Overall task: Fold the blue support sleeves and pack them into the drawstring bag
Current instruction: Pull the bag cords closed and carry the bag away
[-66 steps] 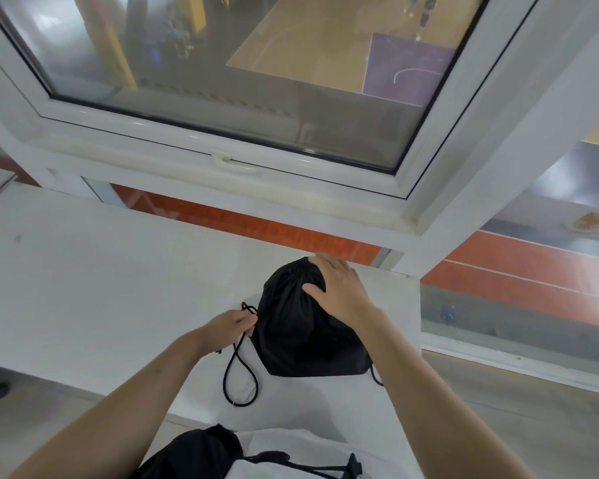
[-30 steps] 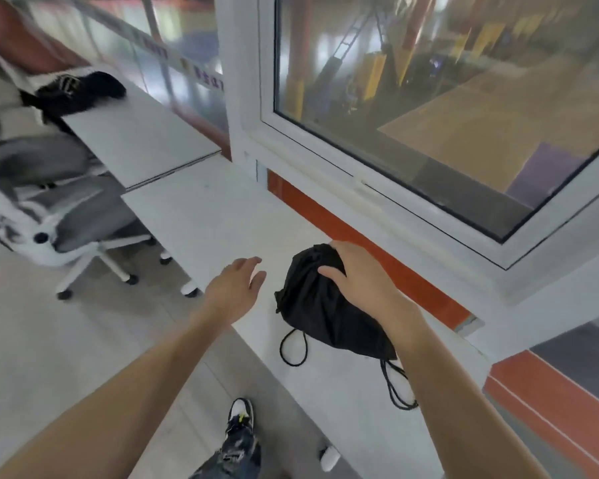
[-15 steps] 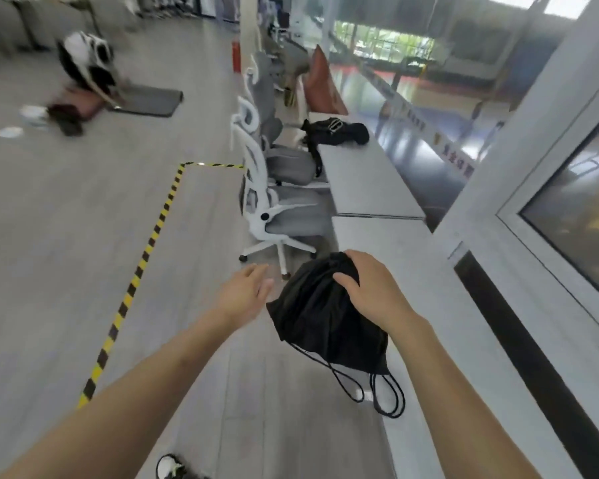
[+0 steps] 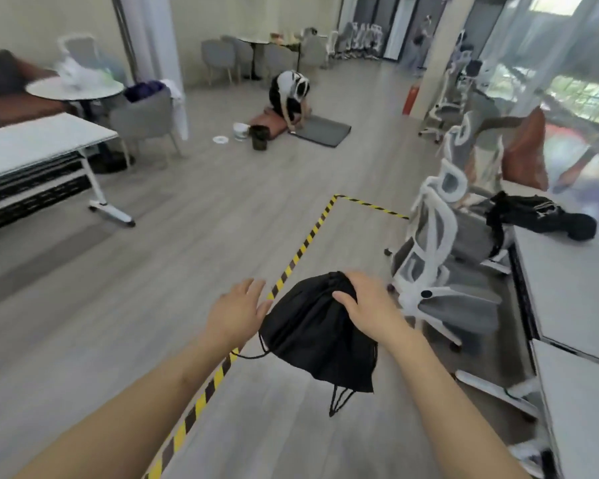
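The black drawstring bag hangs in the air over the floor, its mouth gathered at the top and its cords dangling below. My right hand grips the bag near its gathered top. My left hand floats just left of the bag with fingers spread, holding nothing. No blue support sleeves show anywhere outside the bag.
White desks run along the right, one bearing a black bag, with grey-white office chairs beside them. Yellow-black tape crosses the floor. A person crouches by a mat far ahead. A folding table stands left.
The bag has been lifted off the desk by my right hand, and my view has swung left from the window to the room. My left hand let go of the cord.
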Available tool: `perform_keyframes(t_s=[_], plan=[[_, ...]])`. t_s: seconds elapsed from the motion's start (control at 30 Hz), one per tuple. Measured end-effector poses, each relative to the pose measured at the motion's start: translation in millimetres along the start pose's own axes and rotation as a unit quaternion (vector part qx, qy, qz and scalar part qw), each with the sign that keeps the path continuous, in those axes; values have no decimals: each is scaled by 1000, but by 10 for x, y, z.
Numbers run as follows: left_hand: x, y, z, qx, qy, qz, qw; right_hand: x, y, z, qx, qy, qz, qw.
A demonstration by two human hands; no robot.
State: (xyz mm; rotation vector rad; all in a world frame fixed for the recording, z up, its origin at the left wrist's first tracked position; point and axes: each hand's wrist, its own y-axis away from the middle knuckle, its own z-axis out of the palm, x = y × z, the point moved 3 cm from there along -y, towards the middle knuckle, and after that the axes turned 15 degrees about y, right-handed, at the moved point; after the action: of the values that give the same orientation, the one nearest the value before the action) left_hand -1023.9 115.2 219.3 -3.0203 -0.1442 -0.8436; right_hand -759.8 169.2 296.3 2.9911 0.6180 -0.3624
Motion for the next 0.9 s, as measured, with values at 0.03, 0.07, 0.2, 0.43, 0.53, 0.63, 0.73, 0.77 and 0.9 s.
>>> perform_keyframes(t_s=[0.03, 0.07, 0.2, 0.43, 0.53, 0.63, 0.73, 0.77, 0.9], plan=[[-201, -92, -139, 11, -3, -14, 1000, -184, -272, 51, -6, 0, -15, 1000], [-402, -182, -273, 22, -7, -27, 999, -375, -537, 94, -12, -5, -29, 999], [-1202, -560, -741, 67, -29, -92, 993, -1121, -1609, 299, -14, -27, -110, 994], [-2586, -1342, -1453, 136, -31, -205, 969, -2423, -3517, 784, -36, -32, -246, 968], [-3098, -1664, -1822, 164, -38, -260, 951, -2958, -4302, 919, -43, -27, -292, 955], [-3533, -1936, -2197, 187, -47, -306, 932, -3506, -4999, 996, -49, -16, -333, 942], [-3965, -2156, -2529, 198, -30, -362, 910, -4096, -5615, 1036, -49, -24, -375, 925], [-4118, -2215, -2623, 204, -25, -377, 903, -4293, -5804, 1045, -50, -25, -385, 921], [-4776, -2469, -2996, 241, -11, -413, 878, -5113, -6539, 1119, -42, -46, -440, 896]])
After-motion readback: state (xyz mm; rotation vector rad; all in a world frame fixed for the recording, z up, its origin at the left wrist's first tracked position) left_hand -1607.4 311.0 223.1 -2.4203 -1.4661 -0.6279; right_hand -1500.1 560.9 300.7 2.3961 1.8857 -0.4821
